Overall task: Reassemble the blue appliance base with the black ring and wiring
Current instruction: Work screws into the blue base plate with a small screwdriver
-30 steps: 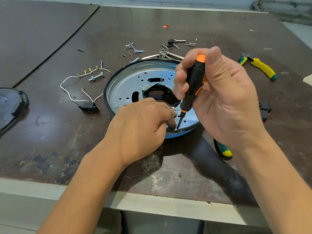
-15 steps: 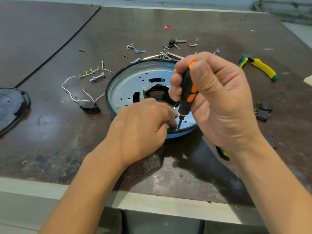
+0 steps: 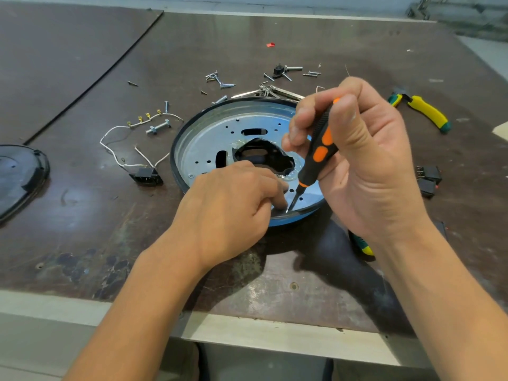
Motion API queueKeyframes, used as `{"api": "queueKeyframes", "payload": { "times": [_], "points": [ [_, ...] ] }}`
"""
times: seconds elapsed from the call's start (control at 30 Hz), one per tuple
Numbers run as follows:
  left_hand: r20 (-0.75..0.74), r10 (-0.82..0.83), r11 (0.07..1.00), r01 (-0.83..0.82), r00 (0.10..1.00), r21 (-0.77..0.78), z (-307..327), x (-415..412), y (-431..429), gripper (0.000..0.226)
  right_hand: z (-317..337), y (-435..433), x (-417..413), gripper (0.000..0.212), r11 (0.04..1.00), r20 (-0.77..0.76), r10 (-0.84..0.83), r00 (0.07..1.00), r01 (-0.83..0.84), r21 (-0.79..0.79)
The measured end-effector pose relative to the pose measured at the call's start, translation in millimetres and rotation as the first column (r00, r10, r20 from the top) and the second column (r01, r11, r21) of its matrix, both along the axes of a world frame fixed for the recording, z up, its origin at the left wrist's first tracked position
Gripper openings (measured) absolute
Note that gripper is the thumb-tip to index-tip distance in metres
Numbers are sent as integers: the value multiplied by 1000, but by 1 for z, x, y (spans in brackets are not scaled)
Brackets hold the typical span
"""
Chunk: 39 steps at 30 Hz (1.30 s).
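Note:
The round blue appliance base (image 3: 220,141) lies upside down on the table, its metal plate up, with the black ring (image 3: 176,149) round its rim. My right hand (image 3: 357,166) grips a black-and-orange screwdriver (image 3: 316,155), whose tip stands at the near rim. My left hand (image 3: 233,210) rests on the near edge of the base with its fingers curled beside the tip; what they pinch is hidden. The white wiring with a black socket (image 3: 145,176) lies on the table left of the base.
Loose screws (image 3: 220,79) and bolts (image 3: 158,127) are scattered behind the base. Yellow-green pliers (image 3: 424,112) lie at the right, black switches (image 3: 428,177) nearer. A black cover (image 3: 19,174) sits at the far left. A green-yellow tool (image 3: 362,244) lies under my right wrist.
My right hand has turned the screwdriver in its fingers, its handle tilting slightly; the tip stays at the same spot on the rim. My left hand has kept still.

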<state>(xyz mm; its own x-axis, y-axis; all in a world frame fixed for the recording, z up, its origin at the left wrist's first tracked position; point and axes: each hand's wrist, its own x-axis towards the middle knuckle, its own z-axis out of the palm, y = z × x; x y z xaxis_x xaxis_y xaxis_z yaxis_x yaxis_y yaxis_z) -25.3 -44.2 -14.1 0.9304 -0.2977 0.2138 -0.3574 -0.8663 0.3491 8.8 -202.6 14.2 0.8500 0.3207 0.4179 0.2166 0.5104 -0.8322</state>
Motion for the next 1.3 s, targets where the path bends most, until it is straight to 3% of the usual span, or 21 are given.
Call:
{"api": "queueKeyframes", "payload": {
  "times": [0.2,0.4,0.7,1.17,1.3],
  "points": [
    [9,1,1000,-1,1000,-11,0,-1,0,40,-3,-5,1,42,995,-104,96,990,-91,51],
    [10,-7,1000,7,1000,-11,0,-1,0,40,-2,-2,-1,30,1000,-46,21,999,-22,-20],
    [-15,4,1000,-4,1000,10,0,0,1,43,-2,0,-3,30,998,-25,-60,998,59,-37],
    [3,-5,1000,5,1000,-5,-1,1,1,45,1,-2,-2,30,1000,-31,6,1000,-6,0],
    [10,-67,998,67,998,-17,2,-2,3,38,7,-14,7,29,983,-138,14,990,12,184]
  ]
}}
